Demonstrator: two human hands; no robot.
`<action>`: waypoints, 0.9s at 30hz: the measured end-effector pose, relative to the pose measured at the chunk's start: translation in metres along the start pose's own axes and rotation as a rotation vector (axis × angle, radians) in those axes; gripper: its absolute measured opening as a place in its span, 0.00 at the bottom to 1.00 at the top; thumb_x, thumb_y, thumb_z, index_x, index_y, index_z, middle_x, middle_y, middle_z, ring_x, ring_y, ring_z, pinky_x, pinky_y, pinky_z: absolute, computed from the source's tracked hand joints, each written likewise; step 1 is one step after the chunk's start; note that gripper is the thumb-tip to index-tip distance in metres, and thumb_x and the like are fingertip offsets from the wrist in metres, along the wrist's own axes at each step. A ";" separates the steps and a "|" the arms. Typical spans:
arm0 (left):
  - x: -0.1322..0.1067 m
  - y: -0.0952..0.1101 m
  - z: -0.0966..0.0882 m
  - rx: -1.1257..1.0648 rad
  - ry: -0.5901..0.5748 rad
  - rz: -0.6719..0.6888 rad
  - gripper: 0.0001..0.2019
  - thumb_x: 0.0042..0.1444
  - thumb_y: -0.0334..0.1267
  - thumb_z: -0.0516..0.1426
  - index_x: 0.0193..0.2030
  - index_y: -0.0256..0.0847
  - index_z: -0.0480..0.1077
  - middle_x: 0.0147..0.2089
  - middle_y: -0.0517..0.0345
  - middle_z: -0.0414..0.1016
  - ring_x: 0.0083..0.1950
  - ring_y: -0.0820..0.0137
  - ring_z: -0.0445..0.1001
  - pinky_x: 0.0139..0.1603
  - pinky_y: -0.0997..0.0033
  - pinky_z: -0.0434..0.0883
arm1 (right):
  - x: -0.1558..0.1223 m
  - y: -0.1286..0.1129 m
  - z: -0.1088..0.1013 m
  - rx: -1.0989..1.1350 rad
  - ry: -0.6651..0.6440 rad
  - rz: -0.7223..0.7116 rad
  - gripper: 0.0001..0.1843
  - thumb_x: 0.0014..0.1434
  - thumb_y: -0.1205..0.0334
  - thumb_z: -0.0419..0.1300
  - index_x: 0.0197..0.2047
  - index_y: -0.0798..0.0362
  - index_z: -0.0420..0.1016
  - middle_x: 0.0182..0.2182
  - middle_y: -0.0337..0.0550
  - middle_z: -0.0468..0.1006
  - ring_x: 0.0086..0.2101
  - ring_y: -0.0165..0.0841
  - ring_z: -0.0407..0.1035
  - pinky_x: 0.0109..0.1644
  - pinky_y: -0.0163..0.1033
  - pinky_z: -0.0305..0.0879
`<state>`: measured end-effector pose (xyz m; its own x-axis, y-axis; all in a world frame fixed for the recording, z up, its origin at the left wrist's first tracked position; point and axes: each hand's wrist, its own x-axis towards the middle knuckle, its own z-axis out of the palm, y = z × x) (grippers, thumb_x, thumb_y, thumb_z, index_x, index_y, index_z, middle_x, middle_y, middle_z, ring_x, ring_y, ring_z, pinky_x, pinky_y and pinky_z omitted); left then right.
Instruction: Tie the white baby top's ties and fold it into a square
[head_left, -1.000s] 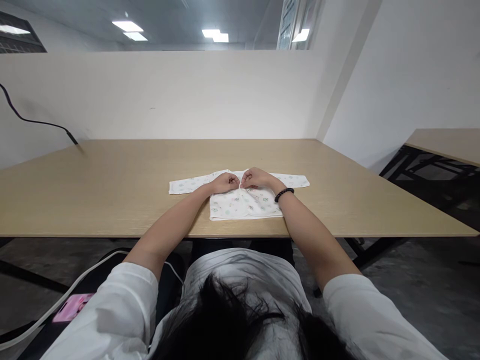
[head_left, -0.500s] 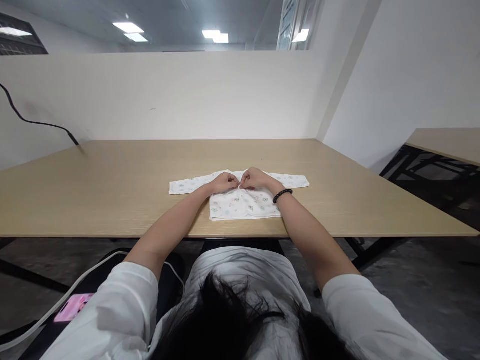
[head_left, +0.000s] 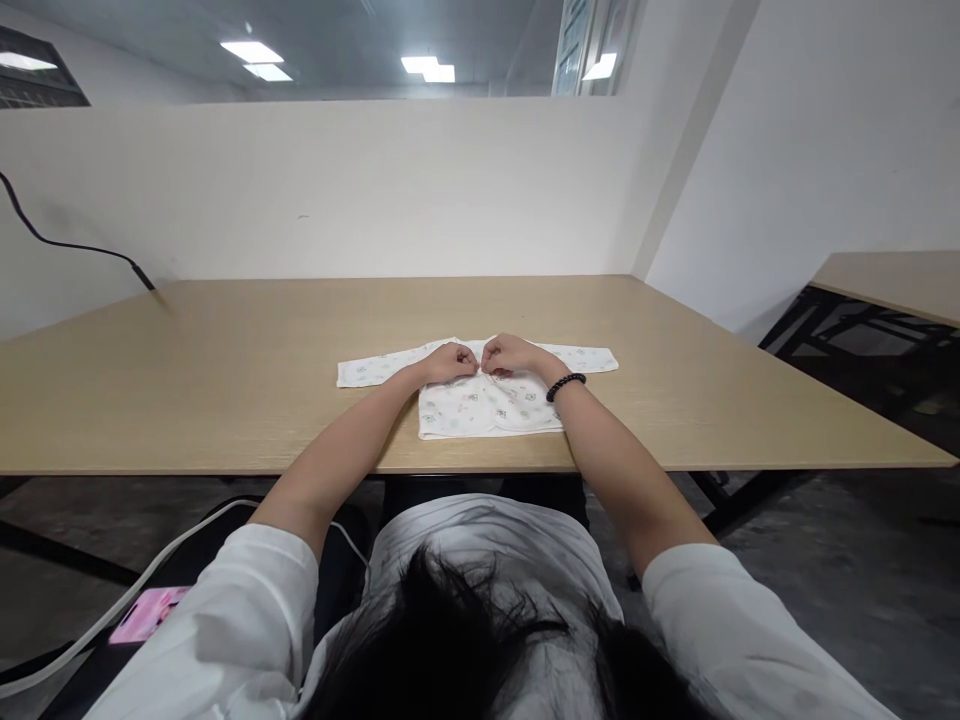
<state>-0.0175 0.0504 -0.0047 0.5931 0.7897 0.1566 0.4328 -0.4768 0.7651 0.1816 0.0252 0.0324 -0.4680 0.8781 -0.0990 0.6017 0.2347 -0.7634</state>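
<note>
A white baby jacket [head_left: 487, 410] with a small pastel print lies flat on the wooden table, its sleeves spread out to both sides. My left hand [head_left: 452, 362] and my right hand [head_left: 506, 354] meet at its centre near the neckline. Both hands look curled, pinching the front edges of the cloth between fingers and thumbs. The fingertips and the exact fold under them are hidden. A black bead bracelet [head_left: 566, 387] circles my right wrist.
The light wood table [head_left: 225, 410] ends at a white partition wall [head_left: 322, 190]. A black cable [head_left: 67, 245] hangs at the far left. Another table [head_left: 892, 285] stands at the right. A pink phone [head_left: 148, 614] and a white cable [head_left: 150, 570] lie low on the left.
Both hands stay pinched at the jacket's centre, with only slight shifts in the cloth beneath them. The whole view has tipped a little.
</note>
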 end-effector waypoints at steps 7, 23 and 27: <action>0.000 0.002 0.000 0.025 -0.012 -0.021 0.04 0.42 0.37 0.60 0.25 0.40 0.70 0.24 0.64 0.69 0.26 0.73 0.63 0.28 0.73 0.60 | -0.001 0.008 -0.004 0.001 -0.068 -0.136 0.05 0.49 0.72 0.61 0.30 0.54 0.73 0.20 0.34 0.70 0.20 0.25 0.63 0.25 0.30 0.60; -0.004 0.000 0.002 0.072 0.008 0.039 0.06 0.43 0.38 0.59 0.25 0.41 0.65 0.25 0.63 0.65 0.28 0.72 0.62 0.30 0.71 0.58 | 0.010 0.015 -0.001 0.115 -0.085 0.029 0.08 0.51 0.65 0.69 0.31 0.54 0.74 0.20 0.36 0.70 0.21 0.26 0.62 0.26 0.32 0.59; -0.005 0.002 0.003 0.084 0.018 0.056 0.06 0.44 0.37 0.59 0.27 0.41 0.65 0.28 0.62 0.66 0.31 0.71 0.63 0.34 0.69 0.60 | 0.011 0.014 -0.002 0.024 -0.065 0.041 0.08 0.52 0.64 0.69 0.32 0.54 0.74 0.21 0.37 0.70 0.22 0.27 0.63 0.26 0.32 0.58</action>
<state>-0.0171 0.0442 -0.0058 0.6058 0.7675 0.2099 0.4549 -0.5505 0.7000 0.1864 0.0388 0.0217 -0.4845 0.8579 -0.1709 0.6057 0.1881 -0.7731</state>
